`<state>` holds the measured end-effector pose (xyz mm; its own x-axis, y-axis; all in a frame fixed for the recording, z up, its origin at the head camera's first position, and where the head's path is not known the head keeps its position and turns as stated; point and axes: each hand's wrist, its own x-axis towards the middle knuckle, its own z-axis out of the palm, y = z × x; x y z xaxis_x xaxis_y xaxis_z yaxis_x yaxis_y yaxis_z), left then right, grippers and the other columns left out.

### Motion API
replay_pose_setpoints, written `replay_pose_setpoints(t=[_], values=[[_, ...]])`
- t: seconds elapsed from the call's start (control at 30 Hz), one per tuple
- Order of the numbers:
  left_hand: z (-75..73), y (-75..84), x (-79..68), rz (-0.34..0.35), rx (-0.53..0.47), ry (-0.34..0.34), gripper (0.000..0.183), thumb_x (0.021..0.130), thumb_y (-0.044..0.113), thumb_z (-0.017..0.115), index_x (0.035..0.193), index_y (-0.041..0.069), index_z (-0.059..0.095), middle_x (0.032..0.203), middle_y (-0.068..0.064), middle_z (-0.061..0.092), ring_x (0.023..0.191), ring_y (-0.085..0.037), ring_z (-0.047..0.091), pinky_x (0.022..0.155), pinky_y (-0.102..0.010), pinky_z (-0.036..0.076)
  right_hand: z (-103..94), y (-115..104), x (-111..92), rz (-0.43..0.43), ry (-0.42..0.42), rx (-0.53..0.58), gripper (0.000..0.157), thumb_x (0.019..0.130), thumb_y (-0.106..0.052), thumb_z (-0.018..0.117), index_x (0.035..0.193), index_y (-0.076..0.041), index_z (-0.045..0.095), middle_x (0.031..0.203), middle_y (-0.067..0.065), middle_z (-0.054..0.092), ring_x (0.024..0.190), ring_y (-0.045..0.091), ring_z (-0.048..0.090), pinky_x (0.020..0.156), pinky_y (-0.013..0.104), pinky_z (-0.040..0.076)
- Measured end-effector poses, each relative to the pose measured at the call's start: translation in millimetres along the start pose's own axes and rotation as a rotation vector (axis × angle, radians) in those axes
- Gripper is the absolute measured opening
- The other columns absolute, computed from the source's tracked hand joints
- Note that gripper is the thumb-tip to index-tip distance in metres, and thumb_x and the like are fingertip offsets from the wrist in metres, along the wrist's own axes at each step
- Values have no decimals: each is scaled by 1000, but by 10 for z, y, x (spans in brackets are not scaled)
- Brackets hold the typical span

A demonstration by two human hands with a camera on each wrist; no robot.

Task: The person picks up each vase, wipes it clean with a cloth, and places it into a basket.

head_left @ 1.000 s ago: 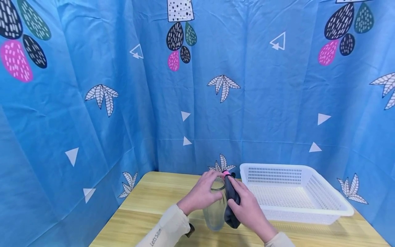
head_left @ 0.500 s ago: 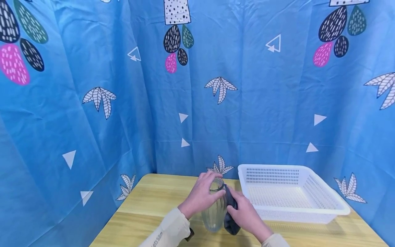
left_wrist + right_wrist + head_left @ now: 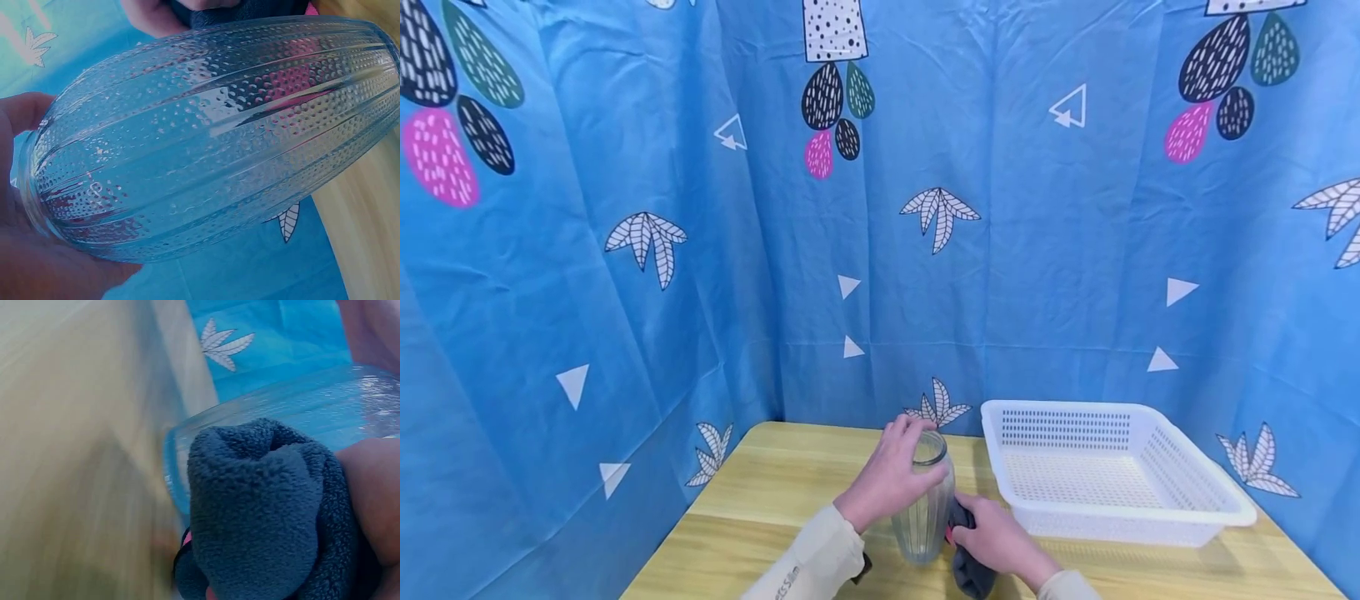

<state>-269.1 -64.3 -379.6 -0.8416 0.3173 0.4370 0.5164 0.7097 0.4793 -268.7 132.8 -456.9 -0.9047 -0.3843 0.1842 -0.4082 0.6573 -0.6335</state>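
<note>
A clear ribbed glass vase point(image 3: 917, 529) with a dotted texture stands on the table. My left hand point(image 3: 891, 477) grips it near the rim, thumb and fingers around the neck; the left wrist view shows the vase's body point(image 3: 200, 137) stretching away from that hand. At the vase's lower right side, my right hand point(image 3: 1000, 537) holds a bunched dark grey cloth point(image 3: 972, 575). The right wrist view has the fluffy cloth point(image 3: 256, 506) folded over in front of the glass, a small pink piece showing at its lower left. The cloth hides part of the vase there.
A white plastic basket point(image 3: 1131, 523) with perforated walls stands on the right of the wooden table point(image 3: 760, 500), close beside my right hand. A blue patterned curtain point(image 3: 700, 292) encloses the back and sides.
My right hand has slid down the vase's right side with the cloth, from near the rim to its lower part. My left hand keeps its grip at the neck.
</note>
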Motion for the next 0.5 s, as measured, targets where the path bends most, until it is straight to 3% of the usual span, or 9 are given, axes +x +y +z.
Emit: replay_pose_setpoints(t=[0.3,0.5], values=[[-64,4,12,14,18,-21,57,91,47,69,142,27,52,147,8,52,136,-21,45,110,-54,37,-215,-224,-27,25,111,26,58,84,-12,69,140,-3,58,123,18,67,91,20,59,74,37,48],[-77,11,25,25,7,-44,54,90,37,70,139,24,53,145,5,53,136,-22,44,109,-54,37,-346,-391,-37,27,203,56,60,84,-9,69,143,-17,58,124,12,66,85,16,56,71,33,45]])
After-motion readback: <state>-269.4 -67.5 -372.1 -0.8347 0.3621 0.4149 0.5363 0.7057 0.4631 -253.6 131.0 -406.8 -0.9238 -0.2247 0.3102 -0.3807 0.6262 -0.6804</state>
